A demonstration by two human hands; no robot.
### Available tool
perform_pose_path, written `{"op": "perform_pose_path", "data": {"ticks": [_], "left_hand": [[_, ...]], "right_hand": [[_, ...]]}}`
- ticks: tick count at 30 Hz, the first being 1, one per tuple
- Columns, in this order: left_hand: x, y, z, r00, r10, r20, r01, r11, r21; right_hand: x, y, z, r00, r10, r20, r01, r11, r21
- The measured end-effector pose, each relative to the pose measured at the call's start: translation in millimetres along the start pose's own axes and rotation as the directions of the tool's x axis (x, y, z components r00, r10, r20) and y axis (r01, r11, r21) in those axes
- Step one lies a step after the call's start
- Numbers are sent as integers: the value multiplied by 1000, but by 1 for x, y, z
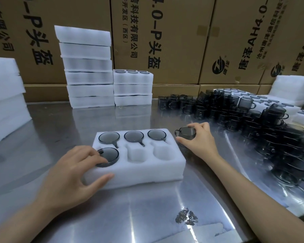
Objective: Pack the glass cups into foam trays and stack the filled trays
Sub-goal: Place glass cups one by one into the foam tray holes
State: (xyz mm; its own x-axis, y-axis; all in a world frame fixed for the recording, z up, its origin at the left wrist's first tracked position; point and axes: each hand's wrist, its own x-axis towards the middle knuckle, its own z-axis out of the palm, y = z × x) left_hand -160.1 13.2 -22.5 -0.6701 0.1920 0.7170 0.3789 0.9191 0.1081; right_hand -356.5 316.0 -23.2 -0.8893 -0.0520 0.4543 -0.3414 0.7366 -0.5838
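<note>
Pinching a grey glass cup (pixel 185 132) by its rim, my right hand (pixel 198 139) holds it upright on the worktop (pixel 63 123) just beside the far right corner of the foam tray (pixel 137 172), its handle pointing left toward the tray. My left hand (pixel 72 174) rests on the tray's near left corner, fingers curled over the rim of the cup (pixel 107 156) seated in the near left pocket and thumb pressed against the tray's front wall. I see three more cups (pixel 132 136) filling the far row of pockets, while the middle and right pockets of the near row hold none. The tray sits near the middle of the worktop, a shiny metal surface. To the right, a large heap of loose cups (pixel 244 118) runs from the far edge toward the right edge, stacked on one another. Along the far edge stand two stacks of trays: a tall one (pixel 88 67) and, touching its right side, a shorter one (pixel 132 88) whose top tray shows cups. More foam (pixel 5 95) is piled at the left edge, and cardboard boxes (pixel 174 35) with printed lettering line the wall behind.
</note>
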Motion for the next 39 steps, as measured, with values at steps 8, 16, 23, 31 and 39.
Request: {"op": "perform_pose_path", "data": {"ticks": [8, 16, 23, 31, 39], "left_hand": [[4, 0, 14, 997, 43, -62, -36, 994, 102], [6, 1, 18, 997, 44, -61, -41, 997, 61], [7, -1, 18, 998, 41, -49, -40, 999, 33], [5, -2, 18, 999, 27, -31, -26, 999, 30], [9, 7, 6, 1000, -16, 24, 16, 1000, -2]], "right_hand": [[-17, -55, -11, 946, -82, -314, 204, 904, 377], [-46, -114, 3, 925, -357, -130, 380, 875, 301], [-64, -132, 22, 874, -482, 64, 481, 876, 36], [-65, -131, 19, 873, -450, 187, 450, 892, 42], [-67, -124, 10, 836, -477, 272, 486, 873, 36]]}}
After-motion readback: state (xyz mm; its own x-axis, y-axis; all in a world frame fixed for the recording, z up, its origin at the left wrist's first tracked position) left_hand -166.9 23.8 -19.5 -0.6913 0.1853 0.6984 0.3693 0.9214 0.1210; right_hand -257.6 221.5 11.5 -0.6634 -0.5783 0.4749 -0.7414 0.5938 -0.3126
